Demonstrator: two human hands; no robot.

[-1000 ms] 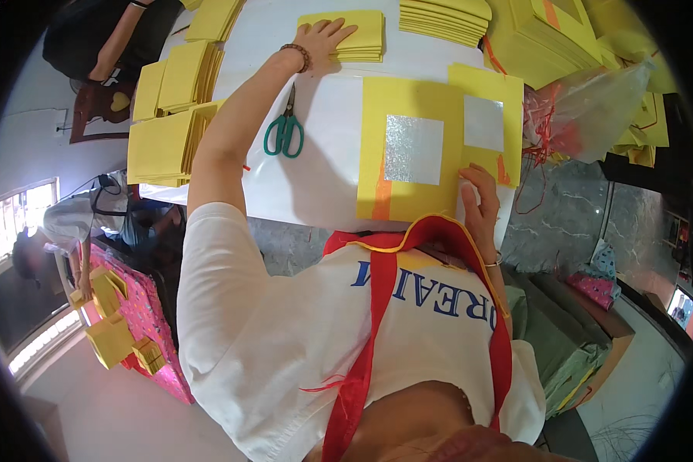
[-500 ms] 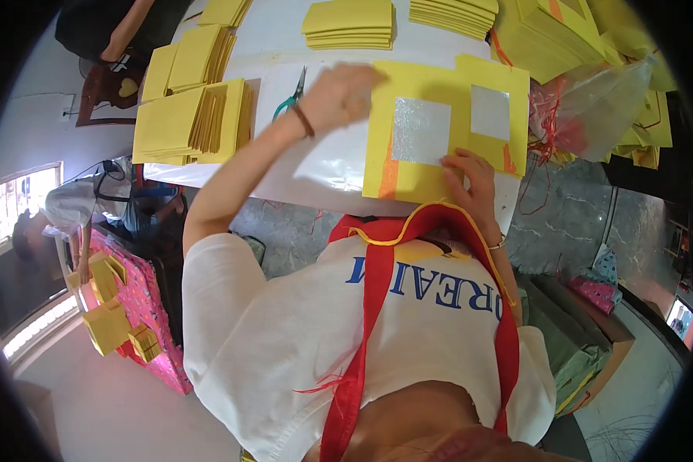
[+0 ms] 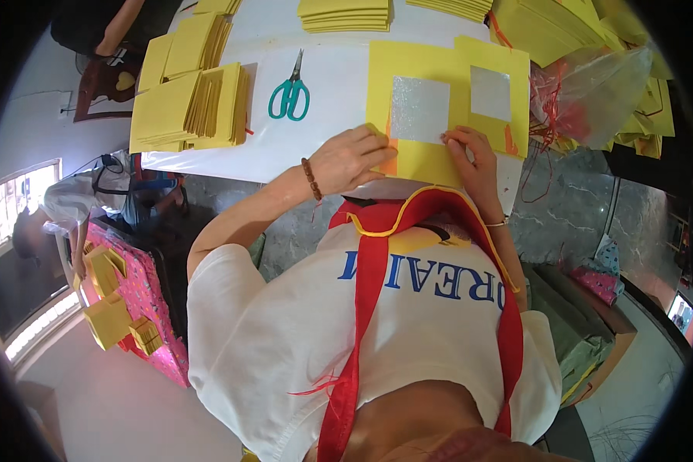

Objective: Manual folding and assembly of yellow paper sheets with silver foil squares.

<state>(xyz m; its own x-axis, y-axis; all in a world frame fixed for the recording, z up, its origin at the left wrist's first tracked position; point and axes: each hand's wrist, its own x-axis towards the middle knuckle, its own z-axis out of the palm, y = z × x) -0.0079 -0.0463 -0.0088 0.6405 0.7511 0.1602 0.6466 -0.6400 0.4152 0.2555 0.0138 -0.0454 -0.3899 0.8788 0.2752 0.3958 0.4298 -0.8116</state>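
Note:
A yellow paper sheet (image 3: pixel 420 158) with a silver foil square (image 3: pixel 420 108) lies at the table's front edge. A second yellow sheet (image 3: pixel 485 127) with a smaller silver square (image 3: pixel 490 94) shows beside it on the right; both carry orange patches. My left hand (image 3: pixel 350 160), with a brown bead bracelet, has its fingers curled over the first sheet's lower left edge. My right hand (image 3: pixel 472 158) is closed, thumb and fingertips together at the lower right corner of the larger silver square. Green-handled scissors (image 3: pixel 289 98) lie on the table to the left.
Stacks of yellow folded paper (image 3: pixel 181 112) stand on the left of the white table (image 3: pixel 323 65), more at the far side (image 3: pixel 344 15). A clear plastic bag (image 3: pixel 589 96) with red string is at right. Another person (image 3: pixel 92 196) works by a pink-covered table (image 3: pixel 150 300) at left.
My left hand has come down and nearer, from above the sheet's upper left corner to its lower left edge, uncovering the scissors. My right hand stays at the same spot on the sheet.

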